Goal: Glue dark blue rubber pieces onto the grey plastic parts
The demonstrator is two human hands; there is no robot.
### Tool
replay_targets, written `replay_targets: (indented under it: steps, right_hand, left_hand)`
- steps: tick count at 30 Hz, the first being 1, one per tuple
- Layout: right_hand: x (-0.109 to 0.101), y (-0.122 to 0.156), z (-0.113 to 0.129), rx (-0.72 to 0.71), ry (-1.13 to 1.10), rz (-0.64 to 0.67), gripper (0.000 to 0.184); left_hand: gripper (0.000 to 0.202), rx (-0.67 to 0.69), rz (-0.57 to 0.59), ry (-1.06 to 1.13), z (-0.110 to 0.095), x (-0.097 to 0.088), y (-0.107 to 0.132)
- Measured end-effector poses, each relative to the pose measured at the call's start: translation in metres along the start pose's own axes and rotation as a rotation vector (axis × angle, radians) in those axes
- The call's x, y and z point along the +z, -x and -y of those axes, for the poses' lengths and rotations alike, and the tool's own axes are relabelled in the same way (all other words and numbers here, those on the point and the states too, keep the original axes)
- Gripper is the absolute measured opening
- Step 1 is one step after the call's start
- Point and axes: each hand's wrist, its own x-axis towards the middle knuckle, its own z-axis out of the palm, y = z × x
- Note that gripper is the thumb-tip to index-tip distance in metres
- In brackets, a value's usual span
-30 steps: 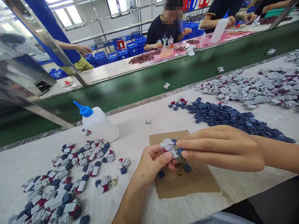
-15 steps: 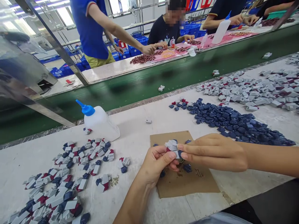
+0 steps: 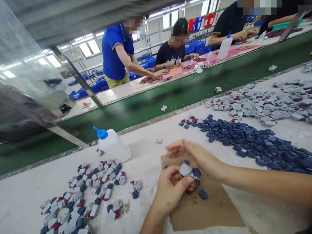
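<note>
Between the thumb and fingers of my left hand (image 3: 168, 191) is a small grey and navy plastic part (image 3: 185, 169), held above a brown cardboard sheet (image 3: 207, 217). My right hand (image 3: 202, 159), slightly smeared by motion, is just behind and to the right of that part. Its fingers are stretched out and I see nothing in them. A loose navy piece (image 3: 203, 194) lies on the cardboard, and another navy piece (image 3: 186, 162) shows behind the held part. My hands hide some of the sheet.
To the right are a heap of navy pieces (image 3: 239, 139) and a heap of grey pieces (image 3: 273, 100). Grey, red and navy parts (image 3: 73, 201) cover the left side, near a blue-tipped white bottle (image 3: 114, 146). Beyond runs a green conveyor belt (image 3: 136, 110), with people working behind it.
My right hand has come away from the part and opened, while my left hand keeps its hold. The view has shifted. Across the belt, the standing person's arm has moved.
</note>
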Motion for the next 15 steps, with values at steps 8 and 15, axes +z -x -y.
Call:
replay_targets:
  steps: [8, 15]
  right_hand:
    - [0.036, -0.023, -0.021, -0.003, 0.08, 0.126, 0.076]
    - [-0.007, -0.183, -0.018, -0.112, 0.859, -0.141, 0.037]
  left_hand:
    - [0.045, 0.11, -0.066, -0.139, 0.015, -0.006, -0.004]
    - [0.013, 0.347, -0.485, -0.304, -0.014, -0.05, -0.017]
